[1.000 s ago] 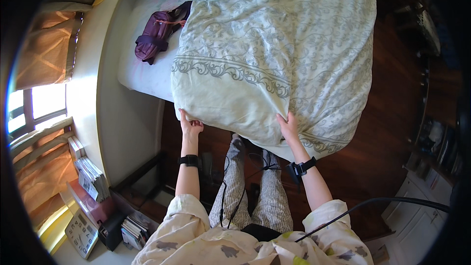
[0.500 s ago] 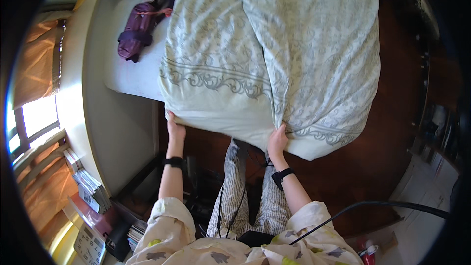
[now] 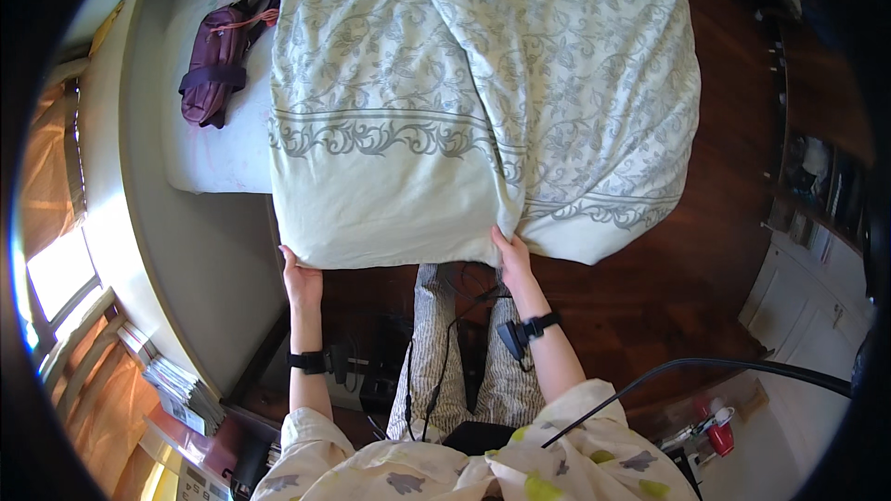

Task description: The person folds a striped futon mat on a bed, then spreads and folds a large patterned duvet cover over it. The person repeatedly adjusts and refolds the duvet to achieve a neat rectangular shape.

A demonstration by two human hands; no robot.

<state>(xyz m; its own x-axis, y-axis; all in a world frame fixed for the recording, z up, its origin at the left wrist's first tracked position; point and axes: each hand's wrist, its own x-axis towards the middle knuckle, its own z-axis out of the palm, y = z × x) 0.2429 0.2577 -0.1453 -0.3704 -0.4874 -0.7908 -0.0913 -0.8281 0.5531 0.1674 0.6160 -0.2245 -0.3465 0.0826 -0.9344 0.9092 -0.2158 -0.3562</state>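
A pale green duvet point(image 3: 390, 195) with grey floral scrolls spreads over the bed and hangs past its near end. My left hand point(image 3: 303, 283) is closed on its near left corner. Farther right along the same edge, my right hand point(image 3: 512, 258) grips the fabric where a long fold comes down. Between my hands the edge runs nearly straight and looks stretched. To the right of my right hand, the rest of the duvet bulges and droops in loose folds. Both wrists wear black bands.
A purple bag point(image 3: 213, 70) lies on the bare white mattress point(image 3: 195, 162) at left. Beyond it are a wall and a window with an orange blind point(image 3: 54, 176). Dark wooden floor point(image 3: 668, 315) shows at right, beside a white cabinet point(image 3: 807, 306). A black cable point(image 3: 705, 364) crosses at lower right.
My left hand has come nearer to me with the duvet corner, and the edge between my hands is straighter. The whole view has shifted, with the bag now farther left.
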